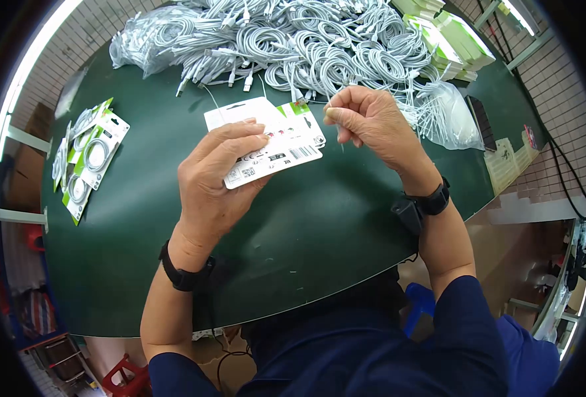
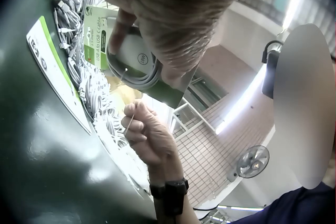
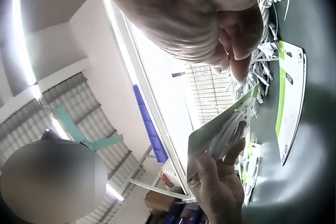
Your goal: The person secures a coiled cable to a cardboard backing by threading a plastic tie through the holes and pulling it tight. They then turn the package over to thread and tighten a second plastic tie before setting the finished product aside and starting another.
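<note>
Basically, left hand [image 1: 213, 175] held a packaged cable card [image 1: 266, 142] above the green table [image 1: 293, 225], roughly centre, a bit toward the far side. Thumb and fingers were curled round the card's near edge, back side up in the head view: white, with barcodes, small print and a green corner. Left wrist view showed the front: green-and-white card [image 2: 131, 58] reading "USB A to USB C cable", with a coiled white cable [image 2: 139, 71] under a clear blister.

Right hand [image 1: 372, 122] sat just beside the card's right edge, fingers clenched, thumb and forefinger pinching a thin wire tie [image 1: 341, 140] that hung down from them. The same tie [image 2: 129, 124] showed in the left wrist view as a fine pale strand.

Containers:
- clear plastic bag [image 1: 448, 116] far right on the table, holding bundled white cables
- another clear bag [image 1: 140, 40] far left, also with white cables
- loose pile of coiled white cables [image 1: 306, 46] across the far side between them

Stack of green-and-white empty cards [image 1: 455, 43] at the far right corner. Finished packs [image 1: 88, 159] lay fanned out at the left edge, each showing a coiled cable in its blister. One flat card [image 3: 289, 98] lay on the table under the right hand.
</note>
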The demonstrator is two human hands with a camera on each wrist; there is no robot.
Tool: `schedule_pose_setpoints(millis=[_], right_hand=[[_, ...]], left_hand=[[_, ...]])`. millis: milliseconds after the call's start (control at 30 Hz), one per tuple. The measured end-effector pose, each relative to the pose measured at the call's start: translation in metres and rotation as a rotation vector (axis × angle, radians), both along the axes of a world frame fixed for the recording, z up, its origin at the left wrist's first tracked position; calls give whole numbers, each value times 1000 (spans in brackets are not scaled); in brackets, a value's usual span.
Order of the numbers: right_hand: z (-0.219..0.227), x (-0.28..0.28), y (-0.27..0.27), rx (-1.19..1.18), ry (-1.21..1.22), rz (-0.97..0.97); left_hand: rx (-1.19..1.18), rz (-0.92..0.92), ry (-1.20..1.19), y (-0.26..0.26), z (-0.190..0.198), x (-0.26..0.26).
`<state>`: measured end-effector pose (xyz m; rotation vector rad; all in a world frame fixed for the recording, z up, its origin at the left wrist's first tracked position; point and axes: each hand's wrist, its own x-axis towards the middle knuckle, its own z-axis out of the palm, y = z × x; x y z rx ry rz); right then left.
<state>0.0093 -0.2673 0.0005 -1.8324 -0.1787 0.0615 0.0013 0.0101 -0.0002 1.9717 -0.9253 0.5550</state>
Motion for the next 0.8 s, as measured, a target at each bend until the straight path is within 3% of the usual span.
schedule_pose_setpoints(millis=[67,200,333,533,633,733,800], right_hand=[[0,-1,3,122,43,54],[2,-6,7,103,145,88],[-3,-7,12,-46,66,55],[-7,-12,20,-221,-265,-71],[-3,-16,23,-109,-255,-69],[1,-19,29,129,-522,-33],[11,-29,32,249,-566,33]], left_hand=[[4,-6,1,0,-4,2],[30,-15,-35,-1,-6,2],[88,-14,-124,-2,-6,2],[117,13,-132,-1,-7,-1],[103,14,-202,-1,-7,3],[69,9,-223,1,-9,5],[54,6,-236,1,-9,5]])
